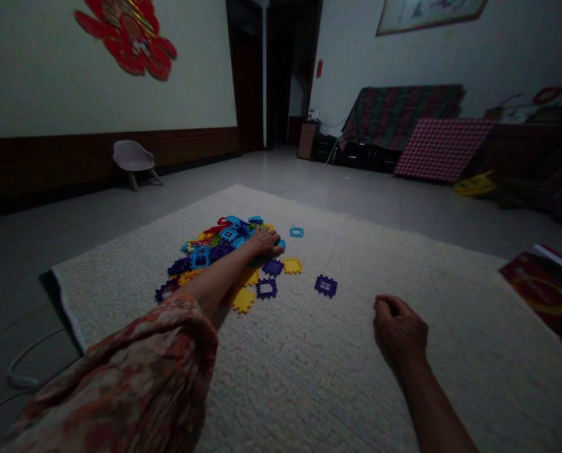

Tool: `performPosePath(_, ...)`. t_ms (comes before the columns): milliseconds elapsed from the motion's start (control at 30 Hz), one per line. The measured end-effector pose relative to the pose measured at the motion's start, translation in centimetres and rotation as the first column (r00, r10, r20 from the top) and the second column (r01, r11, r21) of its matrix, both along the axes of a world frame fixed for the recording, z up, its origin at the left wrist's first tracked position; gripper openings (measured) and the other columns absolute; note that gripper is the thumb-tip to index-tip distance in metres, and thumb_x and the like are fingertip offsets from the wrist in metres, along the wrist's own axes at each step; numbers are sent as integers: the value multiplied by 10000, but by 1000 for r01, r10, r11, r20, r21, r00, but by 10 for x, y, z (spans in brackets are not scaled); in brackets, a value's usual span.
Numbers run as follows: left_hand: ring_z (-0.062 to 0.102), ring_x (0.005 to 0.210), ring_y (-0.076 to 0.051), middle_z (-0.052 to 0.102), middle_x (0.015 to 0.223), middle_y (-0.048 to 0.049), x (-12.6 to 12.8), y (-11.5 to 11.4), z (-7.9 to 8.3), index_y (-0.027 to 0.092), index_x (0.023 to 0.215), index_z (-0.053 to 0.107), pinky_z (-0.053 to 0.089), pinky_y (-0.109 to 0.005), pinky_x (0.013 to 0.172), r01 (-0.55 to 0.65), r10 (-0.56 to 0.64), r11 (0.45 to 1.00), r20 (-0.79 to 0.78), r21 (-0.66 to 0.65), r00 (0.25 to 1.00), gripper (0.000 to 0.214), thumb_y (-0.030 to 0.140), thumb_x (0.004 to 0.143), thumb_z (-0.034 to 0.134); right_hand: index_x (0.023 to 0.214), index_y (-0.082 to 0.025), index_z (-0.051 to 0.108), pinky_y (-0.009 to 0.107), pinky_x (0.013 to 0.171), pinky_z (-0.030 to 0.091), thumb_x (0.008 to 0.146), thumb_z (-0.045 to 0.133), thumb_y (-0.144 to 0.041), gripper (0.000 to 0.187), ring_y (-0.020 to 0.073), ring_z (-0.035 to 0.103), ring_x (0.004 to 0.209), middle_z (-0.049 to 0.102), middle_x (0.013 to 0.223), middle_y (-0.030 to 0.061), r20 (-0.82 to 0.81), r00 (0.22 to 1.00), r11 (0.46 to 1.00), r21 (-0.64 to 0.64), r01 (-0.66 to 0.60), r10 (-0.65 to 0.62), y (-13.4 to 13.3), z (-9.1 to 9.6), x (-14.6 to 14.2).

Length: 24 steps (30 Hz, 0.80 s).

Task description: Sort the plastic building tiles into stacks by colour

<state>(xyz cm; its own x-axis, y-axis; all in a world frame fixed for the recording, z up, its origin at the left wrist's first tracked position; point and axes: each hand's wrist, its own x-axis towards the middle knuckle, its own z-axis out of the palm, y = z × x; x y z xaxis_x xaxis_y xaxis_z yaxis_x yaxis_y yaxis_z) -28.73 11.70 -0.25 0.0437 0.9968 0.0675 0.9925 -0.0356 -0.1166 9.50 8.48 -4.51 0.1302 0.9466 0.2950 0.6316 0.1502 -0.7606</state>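
Observation:
My left hand (265, 241) reaches onto the right side of a heap of plastic interlocking building pieces (222, 250). Its fingers are stretched out and slightly apart over the pieces, and part of the heap is hidden beneath the hand and forearm. Closed in a loose fist, my right hand (401, 327) rests on the pale mat (309, 384), with nothing visible in it. Between the hands lie a purple window-shaped piece (326, 285), a yellow square piece (292, 266) and a purple frame piece (266, 288). A light blue frame piece (297, 232) lies beyond my left hand.
A red printed box or packet (545, 289) lies at the mat's right edge. A small pale chair (134, 160) stands by the left wall. White cable (24, 380) loops on the floor at left. Cloth-covered furniture (403, 113) lines the back right.

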Motion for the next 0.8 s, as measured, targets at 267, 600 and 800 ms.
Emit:
performPosePath(267, 358, 1394, -367, 480, 1475, -173, 22, -3, 2, 129, 1342, 542, 260, -552, 1123, -227, 221, 953, 53, 200, 974, 450, 239, 906, 517, 852, -154, 763, 394, 827, 501, 665, 499, -456, 443, 286, 670, 805, 744, 854, 132, 9, 1000, 1000, -3, 8, -8, 1, 2, 0)
performPosePath(600, 533, 1187, -243, 597, 1322, -71, 132, -33, -29, 255, 1270, 581, 439, -402, 937, 499, -505, 863, 152, 79, 850, 406, 477, 953, 460, 858, -161, 762, 382, 816, 499, 666, 507, -453, 433, 277, 671, 798, 742, 842, 119, -4, 1000, 1000, -2, 1, -1, -1, 2, 0)
performPosePath(800, 527, 1166, -278, 627, 1230, -125, 50, -34, -21, 173, 1121, 634, 417, -436, 963, 290, -293, 954, 38, 71, 955, 296, 323, 903, 500, 845, -164, 760, 383, 799, 500, 668, 496, -459, 434, 272, 669, 781, 747, 851, 123, 0, 1000, 1000, 9, 0, 0, 2, -1, 0)
